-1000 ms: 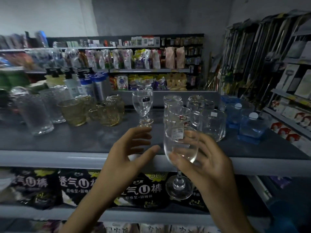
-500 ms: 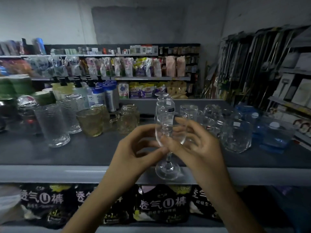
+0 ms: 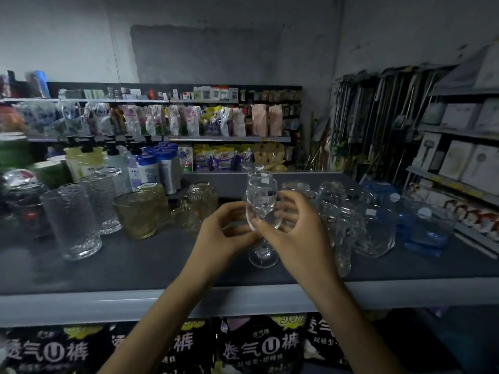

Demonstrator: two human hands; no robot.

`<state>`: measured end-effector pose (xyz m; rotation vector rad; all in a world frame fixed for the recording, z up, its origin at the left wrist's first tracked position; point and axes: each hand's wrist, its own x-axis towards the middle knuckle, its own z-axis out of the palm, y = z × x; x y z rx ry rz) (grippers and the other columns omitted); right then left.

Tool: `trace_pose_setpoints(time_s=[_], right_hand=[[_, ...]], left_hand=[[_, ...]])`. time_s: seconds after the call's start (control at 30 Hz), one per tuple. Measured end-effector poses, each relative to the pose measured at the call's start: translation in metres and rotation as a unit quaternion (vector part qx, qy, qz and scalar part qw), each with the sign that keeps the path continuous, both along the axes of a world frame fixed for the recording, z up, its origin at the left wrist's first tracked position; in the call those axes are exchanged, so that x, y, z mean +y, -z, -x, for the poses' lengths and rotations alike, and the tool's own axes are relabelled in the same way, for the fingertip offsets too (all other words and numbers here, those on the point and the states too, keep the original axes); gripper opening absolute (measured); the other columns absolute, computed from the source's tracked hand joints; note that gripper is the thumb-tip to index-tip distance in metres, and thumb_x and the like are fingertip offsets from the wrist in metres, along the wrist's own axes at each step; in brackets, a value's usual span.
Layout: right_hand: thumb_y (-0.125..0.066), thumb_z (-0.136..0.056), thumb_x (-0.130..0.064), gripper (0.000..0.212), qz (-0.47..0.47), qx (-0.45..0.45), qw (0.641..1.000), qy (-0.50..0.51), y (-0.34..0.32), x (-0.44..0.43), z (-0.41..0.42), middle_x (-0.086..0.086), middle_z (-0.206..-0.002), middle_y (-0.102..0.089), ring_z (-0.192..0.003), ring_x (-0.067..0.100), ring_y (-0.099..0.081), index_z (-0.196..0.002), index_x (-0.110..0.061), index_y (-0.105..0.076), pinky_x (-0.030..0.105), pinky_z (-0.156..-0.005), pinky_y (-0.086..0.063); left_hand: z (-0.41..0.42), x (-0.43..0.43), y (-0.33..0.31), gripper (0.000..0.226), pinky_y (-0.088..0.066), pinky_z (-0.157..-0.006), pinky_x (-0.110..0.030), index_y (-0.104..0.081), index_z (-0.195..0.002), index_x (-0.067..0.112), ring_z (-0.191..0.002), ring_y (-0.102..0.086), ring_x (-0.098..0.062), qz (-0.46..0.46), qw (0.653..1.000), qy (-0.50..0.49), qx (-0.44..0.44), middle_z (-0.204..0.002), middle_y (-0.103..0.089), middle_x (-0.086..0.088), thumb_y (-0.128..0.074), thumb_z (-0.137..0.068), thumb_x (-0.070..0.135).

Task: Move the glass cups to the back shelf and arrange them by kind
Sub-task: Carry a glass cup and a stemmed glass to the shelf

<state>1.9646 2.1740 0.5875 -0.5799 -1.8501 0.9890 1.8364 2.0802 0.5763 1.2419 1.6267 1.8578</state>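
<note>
Stemmed glass (image 3: 261,209): upper stem hidden behind right hand (image 3: 297,236) thumb.
Black packs (image 3: 259,346), near lower shelf: cut by bottom edge.
Goods at far left (image 3: 14,155): blurred.

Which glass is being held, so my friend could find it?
Find the grey shelf of glassware. At its middle, the left hand and right hand hold a clear wine glass. Unlike the tumblers and mugs beside it, it has a thin stem.
</note>
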Motion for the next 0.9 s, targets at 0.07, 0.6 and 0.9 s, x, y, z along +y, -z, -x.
trace_pose_setpoints(time_s=[0.07,0.6,0.9], right_hand=[[-0.086,-0.08,-0.044,0.063,0.0,-0.003,1.0,0.01,0.004,0.003,0.002,-0.018,-0.122,-0.062,-0.109,-0.002,-0.063,-0.134,-0.037,-0.054,0.028,-0.086,-0.061],[-0.078,-0.087,-0.045,0.064,-0.023,-0.036,0.998,0.043,0.008,-0.005,0.006,-0.007,-0.131,-0.06,-0.116,0.011,-0.06,-0.14,-0.032,-0.043,0.036,-0.093,-0.057],[-0.069,-0.095,-0.032,0.06,-0.152,-0.025,0.986,0.054,0.016,-0.047,-0.03,-0.005,-0.146,-0.052,-0.128,0.006,-0.049,-0.149,-0.024,-0.045,0.019,-0.099,-0.038]], left_hand=[[-0.001,0.003,0.002,0.047,-0.065,-0.084,-0.04,-0.067,-0.125,0.018,-0.098,-0.076,-0.021,0.001,1.0,-0.002,-0.011,-0.117,-0.074,-0.005,-0.082,-0.083,0.002],[-0.01,0.007,0.007,0.038,-0.064,-0.086,-0.037,-0.068,-0.125,0.024,-0.103,-0.075,-0.019,0.013,0.999,-0.048,-0.011,-0.113,-0.076,-0.002,-0.076,-0.091,0.009],[-0.018,-0.058,0.015,0.035,-0.06,-0.09,-0.028,-0.067,-0.12,0.028,-0.101,-0.071,0.0,0.027,0.968,-0.216,0.122,-0.112,-0.074,0.011,-0.078,-0.091,0.012]])
